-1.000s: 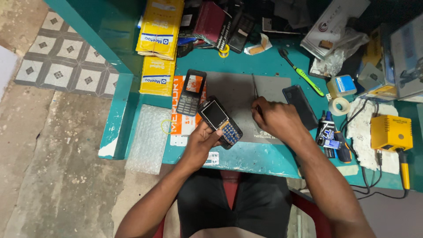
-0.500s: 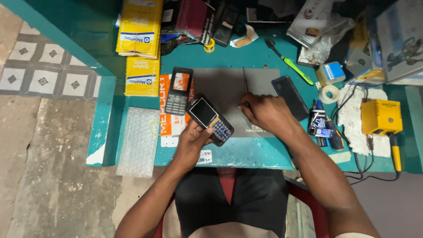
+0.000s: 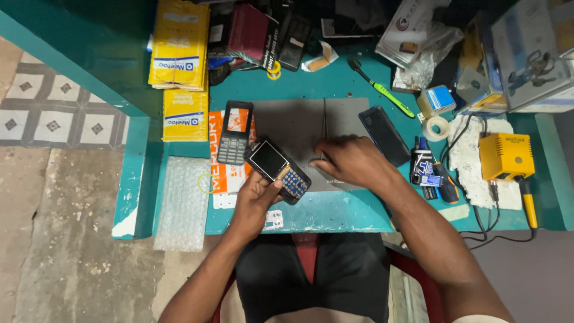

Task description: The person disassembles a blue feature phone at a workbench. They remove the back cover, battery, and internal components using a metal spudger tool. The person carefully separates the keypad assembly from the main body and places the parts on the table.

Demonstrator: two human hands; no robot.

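Note:
My left hand (image 3: pixel 254 200) holds a small black keypad phone (image 3: pixel 278 169) with a dark screen and blue keys, tilted over the front of the teal bench. My right hand (image 3: pixel 353 161) rests palm down on the grey work mat (image 3: pixel 293 122), its fingertips pinched on thin metal tweezers (image 3: pixel 324 128) that point away from me. A second keypad phone (image 3: pixel 235 131) with an orange screen lies flat just left of the mat. A dark phone back cover (image 3: pixel 384 135) lies right of my right hand.
Yellow boxes (image 3: pixel 179 48) are stacked at the back left. A green toothbrush (image 3: pixel 382 90), a tape roll (image 3: pixel 436 127), a yellow soldering station (image 3: pixel 506 157) with cables and small bottles (image 3: pixel 426 167) crowd the right side. Bubble wrap (image 3: pixel 182 203) hangs off the left front edge.
My right hand has closed down onto the tweezers on the mat. The left hand keeps the phone in nearly the same spot. The view has shifted slightly.

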